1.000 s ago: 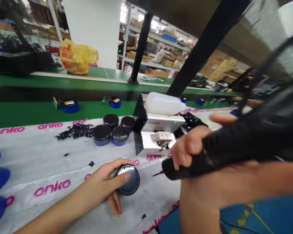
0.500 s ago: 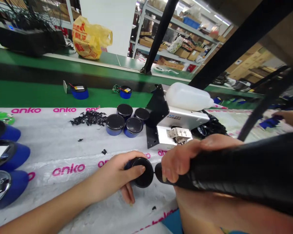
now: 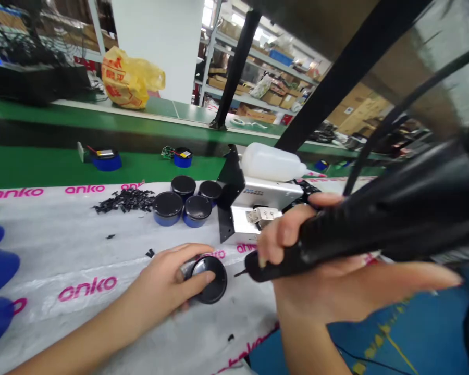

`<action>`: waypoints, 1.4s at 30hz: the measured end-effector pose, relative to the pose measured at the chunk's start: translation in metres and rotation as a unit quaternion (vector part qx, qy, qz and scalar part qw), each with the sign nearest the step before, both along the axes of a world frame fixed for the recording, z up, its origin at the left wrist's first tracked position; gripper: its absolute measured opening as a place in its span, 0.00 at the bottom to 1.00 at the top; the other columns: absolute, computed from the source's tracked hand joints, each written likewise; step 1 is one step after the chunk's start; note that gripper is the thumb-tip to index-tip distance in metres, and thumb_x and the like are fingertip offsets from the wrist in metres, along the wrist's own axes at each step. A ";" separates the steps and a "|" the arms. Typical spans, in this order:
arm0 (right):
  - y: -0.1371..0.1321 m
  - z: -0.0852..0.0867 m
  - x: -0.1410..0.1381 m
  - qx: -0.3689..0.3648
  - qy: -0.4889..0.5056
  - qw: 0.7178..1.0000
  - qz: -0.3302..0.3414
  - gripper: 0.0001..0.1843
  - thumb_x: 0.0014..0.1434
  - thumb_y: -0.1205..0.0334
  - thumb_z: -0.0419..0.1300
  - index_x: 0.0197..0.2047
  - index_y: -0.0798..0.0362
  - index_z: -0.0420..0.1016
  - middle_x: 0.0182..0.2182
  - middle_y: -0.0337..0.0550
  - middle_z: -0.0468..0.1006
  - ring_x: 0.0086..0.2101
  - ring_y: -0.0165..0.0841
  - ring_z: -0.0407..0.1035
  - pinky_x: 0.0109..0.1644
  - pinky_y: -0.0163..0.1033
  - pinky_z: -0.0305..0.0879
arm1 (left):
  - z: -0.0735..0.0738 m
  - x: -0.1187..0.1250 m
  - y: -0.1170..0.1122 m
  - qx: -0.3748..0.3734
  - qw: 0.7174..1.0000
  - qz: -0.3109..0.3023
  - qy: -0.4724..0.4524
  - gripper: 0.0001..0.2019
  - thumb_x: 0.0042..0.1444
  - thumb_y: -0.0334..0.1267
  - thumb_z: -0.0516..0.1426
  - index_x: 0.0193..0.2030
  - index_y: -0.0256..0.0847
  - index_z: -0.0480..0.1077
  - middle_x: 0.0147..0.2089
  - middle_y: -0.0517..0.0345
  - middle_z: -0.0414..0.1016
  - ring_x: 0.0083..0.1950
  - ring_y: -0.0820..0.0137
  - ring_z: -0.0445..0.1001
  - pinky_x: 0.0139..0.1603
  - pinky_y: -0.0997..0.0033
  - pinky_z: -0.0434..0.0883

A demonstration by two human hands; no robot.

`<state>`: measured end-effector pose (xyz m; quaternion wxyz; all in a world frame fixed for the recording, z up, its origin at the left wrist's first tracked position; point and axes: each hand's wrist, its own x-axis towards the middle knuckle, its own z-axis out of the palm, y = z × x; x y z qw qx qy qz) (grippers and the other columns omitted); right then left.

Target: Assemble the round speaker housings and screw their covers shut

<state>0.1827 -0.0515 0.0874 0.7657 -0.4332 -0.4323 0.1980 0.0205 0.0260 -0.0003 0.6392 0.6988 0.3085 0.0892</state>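
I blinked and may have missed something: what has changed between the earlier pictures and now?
Half a second ago the bit was at the rim of the round part; now the driver has drawn back rightward, leaving a gap. Nothing was taken up or let go: the left hand keeps the part, the right hand the driver. The bottle stayed put.

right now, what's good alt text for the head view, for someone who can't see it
A person's left hand holds a round black part over a white sheet, while the right hand grips a black driver, its tip short of the part. Beyond are four black-topped blue tubs, a pile of black bits, a white bottle and a metal device.
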 end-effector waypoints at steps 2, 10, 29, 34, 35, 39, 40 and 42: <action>0.007 0.014 0.016 0.055 -0.003 0.994 -0.099 0.28 0.53 0.31 0.63 0.38 0.49 0.71 0.18 0.30 0.69 0.13 0.28 0.61 0.12 0.34 0.57 | 0.001 -0.003 0.003 0.157 0.988 0.007 0.000 0.16 0.63 0.49 0.59 0.56 0.53 0.74 0.52 0.57 0.77 0.38 0.65 0.79 0.41 0.64 0.77; 0.050 -0.001 0.058 0.133 -0.067 0.955 -0.255 0.24 0.63 0.36 0.55 0.41 0.50 0.70 0.18 0.31 0.68 0.14 0.27 0.61 0.13 0.33 0.57 | -0.004 -0.003 0.001 0.155 0.987 -0.040 0.002 0.33 0.47 0.43 0.70 0.61 0.54 0.68 0.62 0.55 0.73 0.63 0.49 0.69 0.63 0.47 0.66; 0.031 -0.005 -0.035 0.016 0.021 0.999 -0.037 0.31 0.52 0.25 0.59 0.33 0.47 0.71 0.15 0.33 0.71 0.11 0.30 0.60 0.12 0.36 0.59 | 0.003 0.000 0.012 0.017 0.991 -0.082 -0.108 0.27 0.42 0.41 0.74 0.51 0.44 0.77 0.49 0.59 0.82 0.51 0.58 0.78 0.55 0.62 0.71; 0.028 -0.007 -0.040 0.005 -0.006 0.999 -0.042 0.30 0.56 0.27 0.56 0.31 0.48 0.71 0.16 0.33 0.71 0.12 0.30 0.62 0.14 0.36 0.60 | 0.000 0.000 0.009 -0.038 0.990 -0.066 -0.121 0.26 0.41 0.35 0.74 0.49 0.43 0.77 0.47 0.60 0.82 0.52 0.56 0.78 0.54 0.62 0.72; 0.028 -0.007 -0.042 0.004 -0.007 0.999 -0.047 0.30 0.56 0.27 0.56 0.31 0.48 0.71 0.16 0.33 0.71 0.12 0.30 0.62 0.14 0.36 0.61 | -0.002 0.000 0.008 -0.050 0.989 -0.065 -0.126 0.26 0.41 0.35 0.74 0.49 0.44 0.77 0.47 0.60 0.82 0.53 0.56 0.78 0.55 0.61 0.71; 0.030 -0.009 -0.045 0.012 -0.007 0.999 -0.052 0.30 0.56 0.27 0.56 0.32 0.48 0.73 0.16 0.33 0.71 0.12 0.30 0.61 0.12 0.36 0.59 | -0.003 0.000 0.007 -0.074 0.985 -0.066 -0.138 0.25 0.41 0.35 0.74 0.49 0.44 0.77 0.47 0.61 0.81 0.54 0.55 0.78 0.57 0.60 0.71; 0.029 -0.012 -0.045 0.013 -0.009 0.998 -0.054 0.29 0.56 0.27 0.57 0.32 0.47 0.73 0.16 0.32 0.71 0.12 0.30 0.62 0.12 0.36 0.59 | -0.003 0.000 0.007 -0.073 0.986 -0.066 -0.136 0.24 0.42 0.35 0.74 0.48 0.44 0.77 0.46 0.61 0.81 0.54 0.55 0.78 0.56 0.60 0.71; 0.028 -0.019 -0.044 0.019 -0.011 0.998 -0.063 0.27 0.54 0.29 0.61 0.34 0.46 0.74 0.17 0.32 0.72 0.13 0.30 0.63 0.14 0.37 0.62 | -0.002 0.000 0.007 -0.069 0.987 -0.069 -0.129 0.23 0.43 0.34 0.73 0.48 0.43 0.77 0.45 0.60 0.81 0.53 0.56 0.78 0.55 0.61 0.71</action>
